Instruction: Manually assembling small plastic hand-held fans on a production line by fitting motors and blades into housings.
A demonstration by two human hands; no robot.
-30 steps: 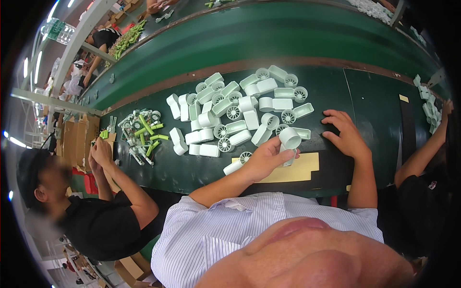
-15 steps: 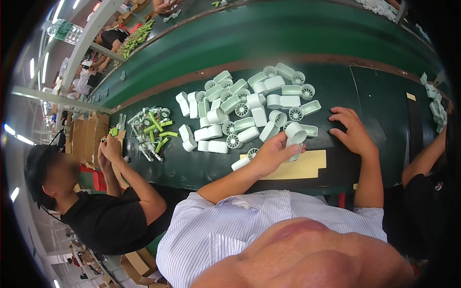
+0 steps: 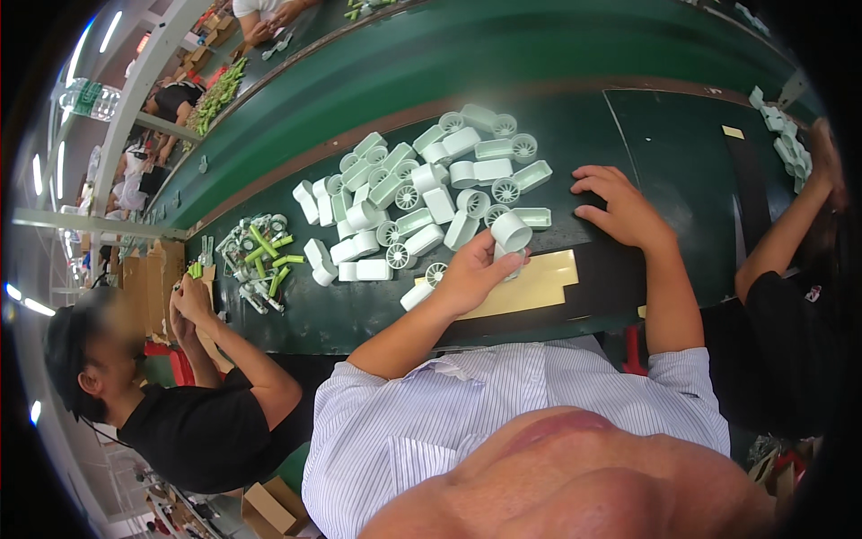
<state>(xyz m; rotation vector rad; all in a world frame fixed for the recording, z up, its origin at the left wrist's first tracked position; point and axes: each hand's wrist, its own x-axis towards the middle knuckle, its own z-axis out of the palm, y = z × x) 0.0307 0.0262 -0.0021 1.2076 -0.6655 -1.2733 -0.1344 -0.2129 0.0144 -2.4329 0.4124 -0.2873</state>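
While the left hand (image 3: 476, 274) curls its fingers (image 3: 507, 262) around a pale green cylindrical housing (image 3: 510, 231), thumb side under it, the part sits lifted just above the table edge, right at the near rim of the parts heap. Grip is closed on the housing; open round end faces the camera.

Right hand (image 3: 624, 211) lies flat on the dark green table (image 3: 664, 135), fingers spread and relaxed, holding nothing. Fingertips are just beside the nearest pale green part (image 3: 535, 216), not clearly touching.

Below the left hand: a yellow card strip (image 3: 530, 287) flat on the table, one more small pale green piece (image 3: 416, 296) by the wrist.

Beyond: heap of pale green housings and spoked wheel pieces (image 3: 422, 193), loosely piled, spanning the table's middle.

Further left: a smaller pile of bright green sticks and pale bits (image 3: 260, 260). A co-worker in a black shirt (image 3: 193, 431) sits there, both hands (image 3: 184, 301) raised together at the table's edge; what they hold is too small to tell.

Far right: another person's arm (image 3: 781, 238) reaches toward more pale parts (image 3: 786, 144).
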